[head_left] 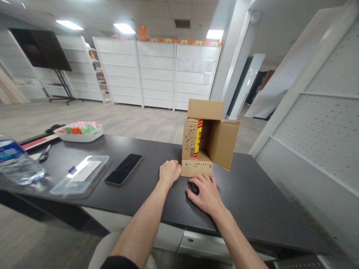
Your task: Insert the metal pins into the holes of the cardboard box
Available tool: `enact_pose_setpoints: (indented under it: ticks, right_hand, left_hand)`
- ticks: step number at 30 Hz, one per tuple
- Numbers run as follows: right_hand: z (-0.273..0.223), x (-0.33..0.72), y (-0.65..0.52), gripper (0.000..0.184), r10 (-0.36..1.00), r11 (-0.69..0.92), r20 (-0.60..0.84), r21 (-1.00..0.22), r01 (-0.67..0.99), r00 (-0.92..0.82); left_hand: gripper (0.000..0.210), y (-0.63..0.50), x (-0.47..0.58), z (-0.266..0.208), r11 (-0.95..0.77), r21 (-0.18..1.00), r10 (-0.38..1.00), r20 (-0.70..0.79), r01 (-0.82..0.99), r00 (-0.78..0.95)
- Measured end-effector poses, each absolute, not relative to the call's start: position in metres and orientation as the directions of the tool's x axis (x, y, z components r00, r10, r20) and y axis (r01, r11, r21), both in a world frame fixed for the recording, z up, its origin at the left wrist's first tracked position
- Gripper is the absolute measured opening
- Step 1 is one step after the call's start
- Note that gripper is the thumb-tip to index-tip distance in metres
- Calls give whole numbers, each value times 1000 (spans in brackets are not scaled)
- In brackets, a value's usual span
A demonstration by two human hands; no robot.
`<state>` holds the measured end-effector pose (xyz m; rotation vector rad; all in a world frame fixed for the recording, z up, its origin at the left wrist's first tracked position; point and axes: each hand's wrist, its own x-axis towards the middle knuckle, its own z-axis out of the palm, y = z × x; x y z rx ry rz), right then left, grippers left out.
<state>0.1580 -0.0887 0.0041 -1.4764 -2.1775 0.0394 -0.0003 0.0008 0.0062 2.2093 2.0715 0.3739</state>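
My left hand rests on the dark desk as a closed fist, its knuckles close to the cardboard box's lower flap; nothing shows sticking out of it. Under my right hand lies a small black computer mouse, with my thumb and fingers curved around it. The cardboard box stands just beyond both hands, its opening turned toward me. Its flaps are folded outward, and the lower one, dotted with small holes, lies on the desk. Yellow and red tape runs down the box's front, left of the opening.
Left on the desk are a phone, a clear plastic case, a water bottle and a white basket with colourful packets. A perforated white partition borders the right side. White shelving stands across the floor.
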Motion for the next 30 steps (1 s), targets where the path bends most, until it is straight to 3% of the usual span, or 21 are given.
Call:
enact_pose_setpoints:
  ticks: [30]
  right_hand:
    - [3,155,-86,20,844,439,428,-206,874,-323]
  left_hand:
    - [34,1,0,6,-80,223,992,110,972,56]
